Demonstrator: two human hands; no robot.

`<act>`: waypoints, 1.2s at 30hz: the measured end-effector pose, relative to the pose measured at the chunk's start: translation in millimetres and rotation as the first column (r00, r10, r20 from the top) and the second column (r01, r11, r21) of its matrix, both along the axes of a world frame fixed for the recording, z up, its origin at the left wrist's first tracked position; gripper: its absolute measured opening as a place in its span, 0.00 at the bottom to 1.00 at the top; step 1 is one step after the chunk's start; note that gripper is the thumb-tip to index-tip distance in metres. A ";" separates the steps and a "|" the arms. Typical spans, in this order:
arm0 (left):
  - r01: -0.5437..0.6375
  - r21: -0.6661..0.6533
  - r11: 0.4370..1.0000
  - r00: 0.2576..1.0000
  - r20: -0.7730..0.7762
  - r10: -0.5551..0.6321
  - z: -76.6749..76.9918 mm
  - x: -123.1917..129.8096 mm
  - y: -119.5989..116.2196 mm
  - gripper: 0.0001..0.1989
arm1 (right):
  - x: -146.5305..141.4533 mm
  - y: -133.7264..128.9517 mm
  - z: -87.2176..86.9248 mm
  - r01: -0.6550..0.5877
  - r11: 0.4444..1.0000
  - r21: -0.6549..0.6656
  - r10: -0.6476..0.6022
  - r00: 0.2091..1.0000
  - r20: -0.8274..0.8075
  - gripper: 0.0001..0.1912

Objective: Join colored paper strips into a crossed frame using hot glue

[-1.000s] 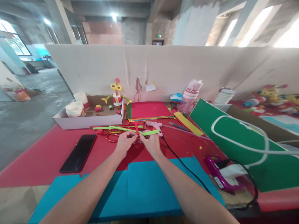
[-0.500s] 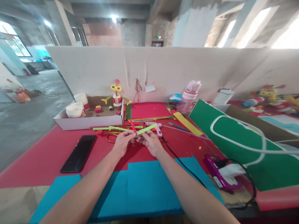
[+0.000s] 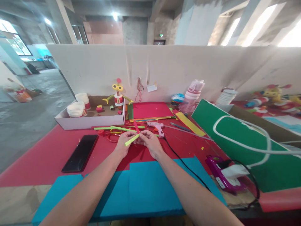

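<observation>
My left hand (image 3: 124, 143) and my right hand (image 3: 150, 143) meet over the red table, fingers pinched around crossed paper strips. Between them a red paper strip (image 3: 136, 126) points up and away. A light green paper strip (image 3: 132, 140) runs from the right fingertips down and left across the left fingers. Its crossing with the red one is partly covered by my fingertips. Just beyond, a pink glue gun (image 3: 157, 128) lies on the table, and red-handled scissors (image 3: 112, 138) rest beside my left hand, partly hidden.
Blue sheets (image 3: 150, 185) cover the near edge. A black phone (image 3: 80, 153) lies left, a white box (image 3: 91, 123) with paper cups behind it. On the right are a purple power strip (image 3: 223, 177), a green board (image 3: 235, 138) and a white cable. A paper-cup figure (image 3: 118, 99) stands at the back.
The green strip's free end, which pointed up to the right, now lies down to the left across my left fingers. My right fingers have shifted to the crossing of the strips.
</observation>
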State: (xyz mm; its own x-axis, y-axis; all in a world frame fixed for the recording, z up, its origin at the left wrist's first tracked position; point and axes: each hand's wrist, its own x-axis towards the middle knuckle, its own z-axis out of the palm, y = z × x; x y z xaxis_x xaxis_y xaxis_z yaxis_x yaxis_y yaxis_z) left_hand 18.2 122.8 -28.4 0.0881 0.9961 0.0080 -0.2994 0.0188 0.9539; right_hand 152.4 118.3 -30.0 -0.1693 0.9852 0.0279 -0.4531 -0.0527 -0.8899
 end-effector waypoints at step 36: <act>-0.288 0.159 0.944 0.950 -0.078 0.303 3.5 29.4 -31.7 0.13 | -2.6 -17.0 -17.2 0.228 0.965 0.129 -0.223 0.973 -0.056 0.17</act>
